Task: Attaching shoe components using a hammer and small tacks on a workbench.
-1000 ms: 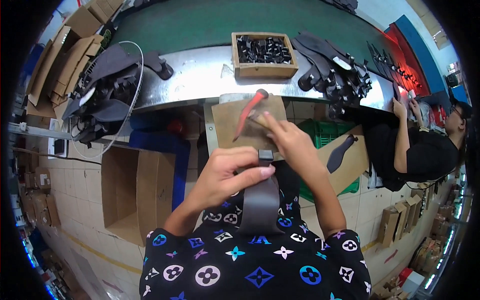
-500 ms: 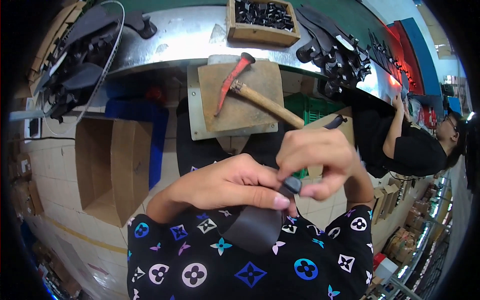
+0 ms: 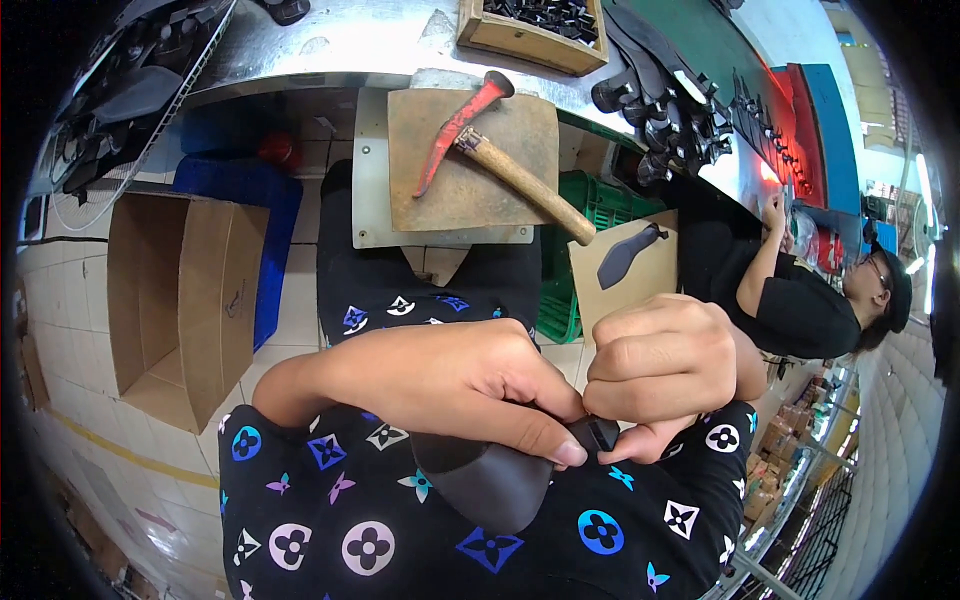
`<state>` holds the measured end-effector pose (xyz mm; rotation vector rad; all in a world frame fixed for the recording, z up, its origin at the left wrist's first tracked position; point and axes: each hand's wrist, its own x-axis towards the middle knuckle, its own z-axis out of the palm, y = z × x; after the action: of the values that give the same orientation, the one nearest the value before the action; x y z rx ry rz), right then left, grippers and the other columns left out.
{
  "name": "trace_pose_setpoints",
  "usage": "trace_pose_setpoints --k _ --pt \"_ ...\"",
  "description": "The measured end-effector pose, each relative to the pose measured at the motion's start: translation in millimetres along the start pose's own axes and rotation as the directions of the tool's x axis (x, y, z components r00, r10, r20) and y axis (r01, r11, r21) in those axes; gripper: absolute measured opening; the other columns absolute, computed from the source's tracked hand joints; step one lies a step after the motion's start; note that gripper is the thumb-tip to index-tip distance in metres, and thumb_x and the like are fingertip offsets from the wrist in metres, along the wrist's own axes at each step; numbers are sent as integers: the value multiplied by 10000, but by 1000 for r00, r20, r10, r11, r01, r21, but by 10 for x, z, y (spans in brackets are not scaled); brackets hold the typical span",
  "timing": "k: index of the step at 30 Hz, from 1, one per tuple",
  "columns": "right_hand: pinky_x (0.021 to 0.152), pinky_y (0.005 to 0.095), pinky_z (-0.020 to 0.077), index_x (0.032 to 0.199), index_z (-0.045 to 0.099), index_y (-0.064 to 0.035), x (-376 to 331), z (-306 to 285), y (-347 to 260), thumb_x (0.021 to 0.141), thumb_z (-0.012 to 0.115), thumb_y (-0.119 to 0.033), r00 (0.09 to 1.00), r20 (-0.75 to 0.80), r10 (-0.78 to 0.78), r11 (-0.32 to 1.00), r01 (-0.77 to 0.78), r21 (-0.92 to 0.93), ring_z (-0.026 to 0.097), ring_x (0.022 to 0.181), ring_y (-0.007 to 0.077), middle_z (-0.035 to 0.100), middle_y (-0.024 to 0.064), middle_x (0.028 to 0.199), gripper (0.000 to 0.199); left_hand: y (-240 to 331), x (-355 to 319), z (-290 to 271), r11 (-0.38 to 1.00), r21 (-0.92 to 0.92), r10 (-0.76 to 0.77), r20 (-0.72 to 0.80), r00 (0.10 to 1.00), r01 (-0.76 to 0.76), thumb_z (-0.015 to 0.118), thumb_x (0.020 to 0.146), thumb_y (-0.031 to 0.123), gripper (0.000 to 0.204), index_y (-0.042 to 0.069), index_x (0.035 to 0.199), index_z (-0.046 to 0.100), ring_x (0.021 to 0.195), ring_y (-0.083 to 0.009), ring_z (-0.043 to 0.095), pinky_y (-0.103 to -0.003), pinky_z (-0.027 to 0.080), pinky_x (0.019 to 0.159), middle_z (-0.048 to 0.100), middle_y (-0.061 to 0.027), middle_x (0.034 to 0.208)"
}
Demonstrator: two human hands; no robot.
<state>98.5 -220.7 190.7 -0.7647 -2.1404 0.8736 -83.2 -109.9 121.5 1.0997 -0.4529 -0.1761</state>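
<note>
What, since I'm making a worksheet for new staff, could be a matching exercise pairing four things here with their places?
Things:
1. Hammer
2. Wooden box
3. Green crate
4. Dark curved piece

Places:
A. Partly covered by a cardboard sheet
B. Gripped by the person's left hand
C. Lying across the tan mat
D. On the shiny metal table

Pairs: 1-C, 2-D, 3-A, 4-B

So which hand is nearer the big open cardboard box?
Left. The left hand is off to the right of the cardboard box; the right hand is farther right, past the left hand.
</note>
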Motion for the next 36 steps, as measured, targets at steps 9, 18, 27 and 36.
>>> trace_pose_setpoints --k 9,18,27,36 --pt "710 436 461 1095 635 32 -81 -183 120 841 708 -222 988 -4 152 980 -151 -127 619 739 282 633 124 919 366 85 -50 51 959 279 146 -310 939 -57 662 952 226 277 -19 825 642 618 -279 579 -386 424 568 576 -143 679" --pt "1130 566 308 1138 692 61 -174 513 66 850 621 -55 778 -568 268 938 -346 -30 685 1122 353 708 244 1136 318 72 -40 20 771 637 307 -384 871 9 675 906 134 226 -24 1068 667 986 -366 641 -414 526 856 666 -200 1054" --pt "1135 645 316 1084 645 116 -486 571 169 850 475 72 471 -882 12 636 -684 -357 718 1013 368 735 196 920 293 -111 -146 -32 977 -22 -203 -383 901 210 664 957 165 764 -5 1550 215 1178 -199 601 -339 504 953 597 -184 1363" --pt "984 358 491 1574 164 -7 -780 533 544 958 634 -124 337 -845 414 723 -686 81 599 1250 343 374 213 1564 784 787 -598 -676 715 502 414 -865 284 487 703 898 84 353 -25 1231 656 1066 -166 624 -292 489 952 679 -73 1166"
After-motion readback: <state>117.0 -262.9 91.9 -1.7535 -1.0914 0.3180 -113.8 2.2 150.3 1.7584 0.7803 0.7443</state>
